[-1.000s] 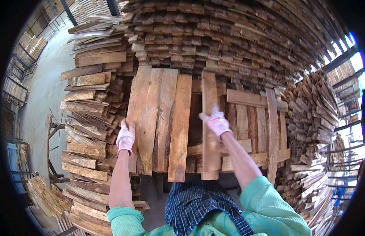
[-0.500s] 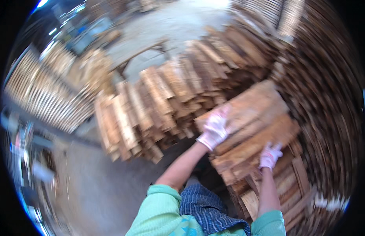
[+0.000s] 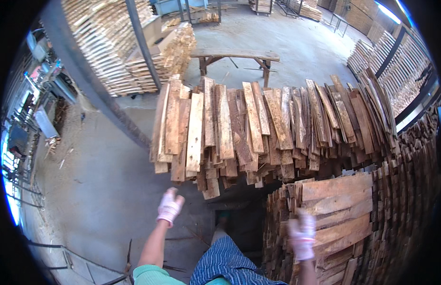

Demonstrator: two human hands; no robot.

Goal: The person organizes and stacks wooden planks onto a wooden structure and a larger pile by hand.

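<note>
My left hand (image 3: 169, 206), in a white glove, hangs free in the air over the concrete floor, fingers loosely curled and holding nothing. It is just below the near ends of a big stack of rough wooden planks (image 3: 258, 128). My right hand (image 3: 301, 235), also gloved and blurred, rests against the front of a lower stack of flat boards (image 3: 339, 209) at the right. Whether it grips a board cannot be made out.
A wooden bench (image 3: 235, 56) stands beyond the plank stack. More piles of boards (image 3: 135, 52) fill the upper left and the far right (image 3: 396, 61). A dark steel post (image 3: 94, 90) slants across the left. Bare concrete floor (image 3: 101, 190) lies at the left.
The view has swung left, away from the wall of boards. My left hand has come off the boards into the air; my right hand has dropped lower on the side stack.
</note>
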